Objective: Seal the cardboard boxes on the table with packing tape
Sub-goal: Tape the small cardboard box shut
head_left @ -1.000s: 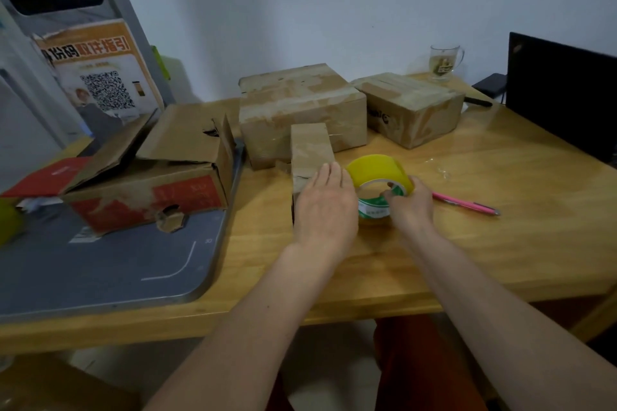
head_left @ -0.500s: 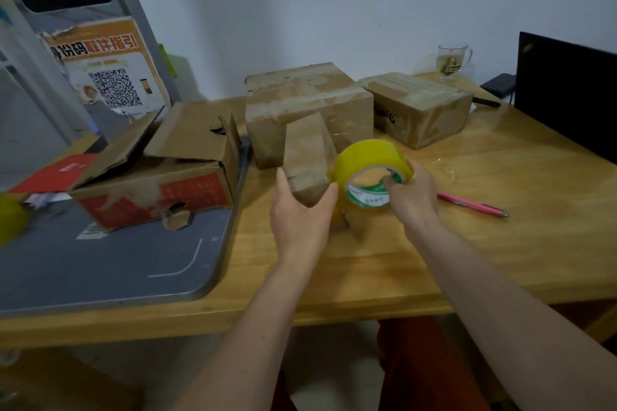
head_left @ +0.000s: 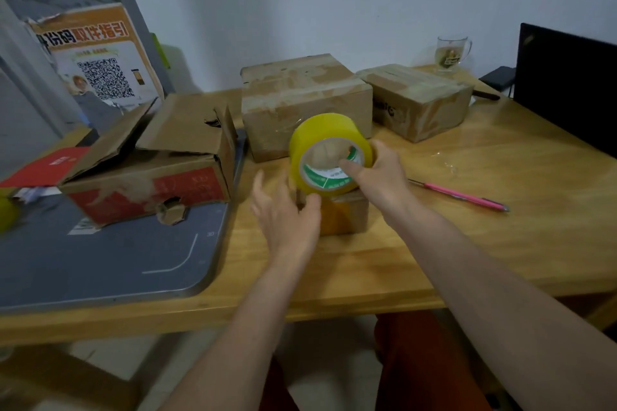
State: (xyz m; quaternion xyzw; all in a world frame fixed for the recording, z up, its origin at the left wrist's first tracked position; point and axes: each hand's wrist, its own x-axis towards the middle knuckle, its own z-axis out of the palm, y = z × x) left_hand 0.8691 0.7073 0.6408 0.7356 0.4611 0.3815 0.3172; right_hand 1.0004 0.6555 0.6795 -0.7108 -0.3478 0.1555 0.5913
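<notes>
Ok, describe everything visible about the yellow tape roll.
The tape roll is wide, glossy yellow tape on a core with a green and white label. It stands on edge, open centre towards the camera, above the small box. The right hand grips it, thumb in the core. Whether the left hand touches it is unclear.

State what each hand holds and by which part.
The right hand grips the yellow tape roll, thumb inside its core, fingers round the outer rim. The left hand holds the small box by its left side; this grip is blurred.
</notes>
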